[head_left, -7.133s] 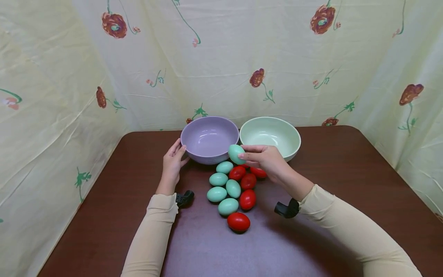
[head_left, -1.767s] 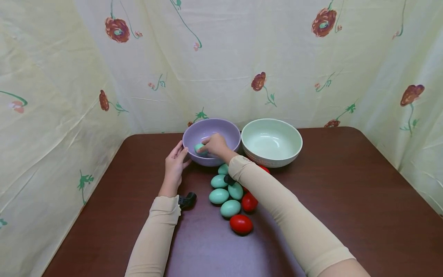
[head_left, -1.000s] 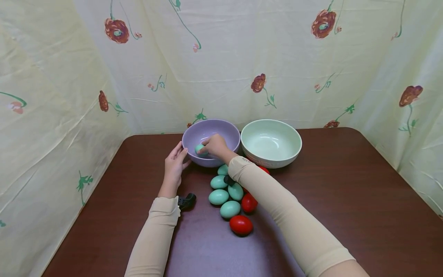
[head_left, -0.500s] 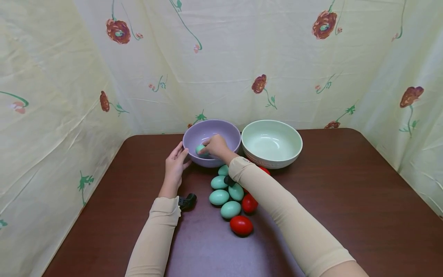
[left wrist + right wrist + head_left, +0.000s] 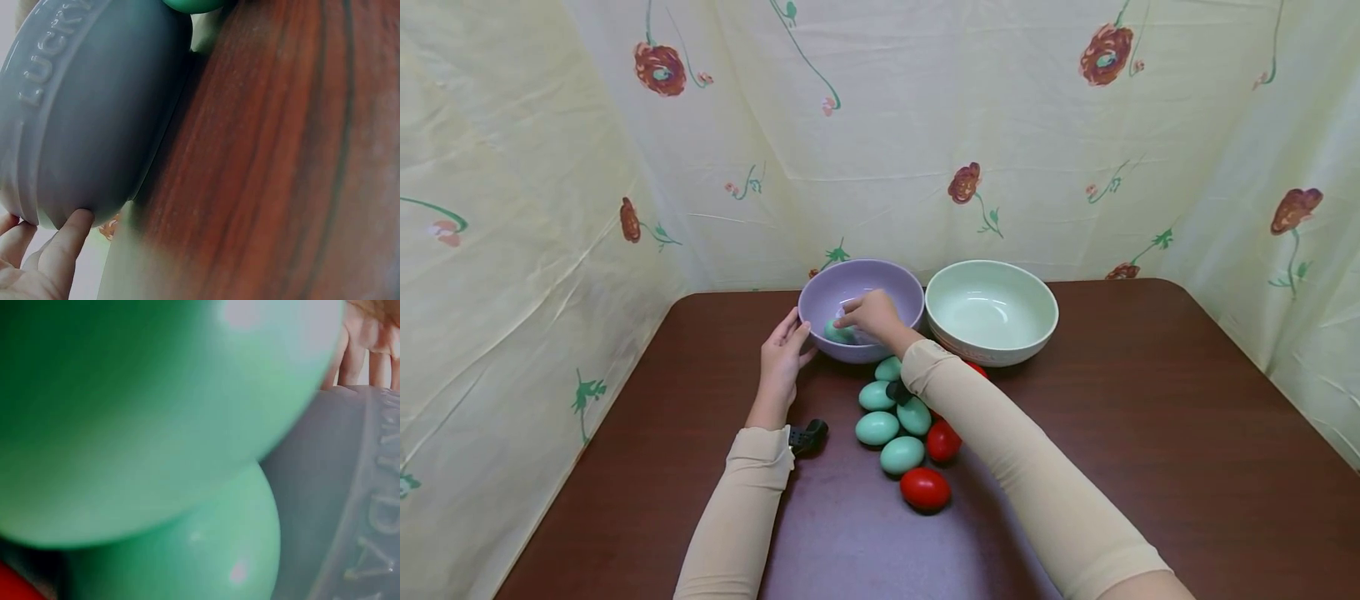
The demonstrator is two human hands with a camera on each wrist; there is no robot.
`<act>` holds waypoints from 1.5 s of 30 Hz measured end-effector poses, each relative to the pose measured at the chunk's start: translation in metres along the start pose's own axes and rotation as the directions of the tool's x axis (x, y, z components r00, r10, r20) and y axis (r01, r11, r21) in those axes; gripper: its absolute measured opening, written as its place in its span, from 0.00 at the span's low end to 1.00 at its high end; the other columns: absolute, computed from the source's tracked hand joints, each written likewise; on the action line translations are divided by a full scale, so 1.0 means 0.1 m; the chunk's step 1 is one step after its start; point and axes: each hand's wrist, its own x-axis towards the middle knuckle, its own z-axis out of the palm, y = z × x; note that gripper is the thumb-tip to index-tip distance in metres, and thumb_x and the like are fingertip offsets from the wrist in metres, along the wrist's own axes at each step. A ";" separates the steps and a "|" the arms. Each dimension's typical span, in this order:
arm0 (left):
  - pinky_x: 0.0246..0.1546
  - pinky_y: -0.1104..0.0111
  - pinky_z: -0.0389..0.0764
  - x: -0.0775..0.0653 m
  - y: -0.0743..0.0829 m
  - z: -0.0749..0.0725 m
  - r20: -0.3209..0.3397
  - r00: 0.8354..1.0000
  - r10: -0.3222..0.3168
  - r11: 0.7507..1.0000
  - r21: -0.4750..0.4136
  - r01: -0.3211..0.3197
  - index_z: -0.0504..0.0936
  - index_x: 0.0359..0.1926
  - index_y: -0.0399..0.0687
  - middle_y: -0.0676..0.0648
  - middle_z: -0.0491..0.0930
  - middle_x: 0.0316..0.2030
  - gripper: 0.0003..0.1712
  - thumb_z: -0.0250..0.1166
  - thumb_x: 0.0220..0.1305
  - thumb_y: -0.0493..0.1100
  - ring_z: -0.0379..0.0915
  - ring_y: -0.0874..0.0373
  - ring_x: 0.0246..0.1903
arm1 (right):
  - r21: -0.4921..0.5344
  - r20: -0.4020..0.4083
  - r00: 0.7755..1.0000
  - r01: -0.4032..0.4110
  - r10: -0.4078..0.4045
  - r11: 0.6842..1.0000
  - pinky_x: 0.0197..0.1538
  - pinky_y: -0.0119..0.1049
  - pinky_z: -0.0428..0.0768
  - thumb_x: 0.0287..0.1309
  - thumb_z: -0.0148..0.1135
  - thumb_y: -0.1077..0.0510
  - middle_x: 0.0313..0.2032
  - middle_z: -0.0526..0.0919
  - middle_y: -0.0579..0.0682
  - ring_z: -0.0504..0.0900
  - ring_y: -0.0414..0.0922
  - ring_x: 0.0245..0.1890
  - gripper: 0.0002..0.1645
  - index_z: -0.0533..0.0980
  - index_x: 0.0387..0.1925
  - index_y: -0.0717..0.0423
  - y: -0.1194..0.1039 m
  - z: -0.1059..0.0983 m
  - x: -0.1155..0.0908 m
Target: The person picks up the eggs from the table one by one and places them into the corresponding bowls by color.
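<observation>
My left hand [image 5: 781, 358] rests against the left side of the purple bowl [image 5: 861, 273]. In the left wrist view its straight fingers [image 5: 70, 247] touch the outer wall, which looks grey there and bears raised letters. Inside that bowl, low toward the near left, lies a pale green egg [image 5: 838, 333]. My right hand [image 5: 876, 317] reaches over the bowl, thumb and fingertips just above this egg with a small gap between them. The right wrist view shows none of the right hand; a large green egg [image 5: 144, 425] fills much of it.
A pale mint bowl [image 5: 992, 292] stands right beside the purple one. In front lie several green eggs [image 5: 877, 428] and red eggs [image 5: 925, 490] in a cluster, partly hidden under the right forearm. A floral curtain [image 5: 880, 125] hangs behind the brown table [image 5: 1150, 400].
Earlier my right hand pinched a green egg in front of the bowls, then carried it left into the purple bowl. Now its fingers have parted from the egg. My left hand stays at the bowl.
</observation>
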 end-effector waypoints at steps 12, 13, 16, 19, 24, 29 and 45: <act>0.65 0.52 0.74 -0.01 -0.02 0.02 0.008 1.000 -0.013 1.000 -0.007 0.013 0.62 0.75 0.54 0.48 0.60 0.76 0.33 0.59 0.73 0.47 0.65 0.54 0.70 | 0.166 -0.028 0.998 -0.059 0.065 0.984 0.53 0.36 0.85 0.54 0.74 0.56 0.52 0.86 0.53 0.86 0.46 0.51 0.23 0.84 0.52 0.59 -0.01 -0.14 -0.06; 0.65 0.51 0.73 -0.03 0.01 0.03 0.013 1.000 -0.017 1.000 -0.007 0.017 0.62 0.75 0.53 0.48 0.59 0.76 0.33 0.59 0.73 0.47 0.64 0.54 0.71 | 0.184 -0.025 0.997 -0.071 0.077 0.980 0.54 0.37 0.84 0.55 0.74 0.56 0.53 0.86 0.53 0.86 0.47 0.52 0.23 0.83 0.52 0.59 -0.02 -0.17 -0.07; 0.66 0.51 0.72 -0.04 0.02 0.03 0.018 1.000 -0.018 1.000 -0.010 0.019 0.61 0.75 0.54 0.49 0.58 0.76 0.33 0.59 0.73 0.47 0.64 0.54 0.71 | 0.253 -0.012 0.993 -0.108 0.115 0.961 0.55 0.37 0.84 0.55 0.74 0.56 0.55 0.85 0.53 0.86 0.48 0.52 0.24 0.83 0.54 0.58 -0.05 -0.27 -0.09; 0.66 0.51 0.72 -0.04 0.03 0.03 0.014 1.000 -0.022 1.000 -0.007 0.022 0.61 0.75 0.55 0.49 0.58 0.76 0.33 0.58 0.73 0.47 0.64 0.54 0.71 | 0.303 0.002 0.991 -0.125 0.131 0.945 0.54 0.35 0.84 0.53 0.75 0.56 0.55 0.85 0.52 0.86 0.46 0.52 0.26 0.83 0.54 0.57 -0.08 -0.35 -0.13; 0.66 0.52 0.72 -0.02 0.00 0.03 0.009 1.000 -0.022 1.000 -0.013 0.022 0.62 0.75 0.55 0.50 0.58 0.76 0.33 0.59 0.73 0.47 0.64 0.55 0.71 | 0.332 0.018 0.997 -0.079 0.078 0.940 0.56 0.36 0.83 0.53 0.76 0.55 0.52 0.87 0.52 0.86 0.44 0.52 0.25 0.83 0.53 0.57 -0.10 -0.49 -0.26; 0.66 0.51 0.72 -0.01 0.00 0.03 0.008 1.000 -0.009 1.000 -0.013 0.009 0.62 0.75 0.55 0.50 0.59 0.76 0.33 0.59 0.73 0.47 0.64 0.54 0.71 | 0.363 0.030 0.999 -0.040 0.032 0.931 0.57 0.37 0.83 0.53 0.75 0.56 0.51 0.87 0.53 0.86 0.44 0.52 0.23 0.84 0.52 0.56 -0.10 -0.62 -0.45; 0.64 0.52 0.74 0.01 0.00 0.00 -0.012 1.000 -0.007 1.000 -0.005 0.006 0.63 0.75 0.56 0.50 0.60 0.76 0.33 0.60 0.72 0.48 0.65 0.55 0.71 | 0.326 0.089 0.996 -0.025 -0.004 0.945 0.62 0.39 0.80 0.56 0.73 0.53 0.50 0.88 0.48 0.84 0.41 0.54 0.24 0.83 0.55 0.51 0.09 -0.87 -1.13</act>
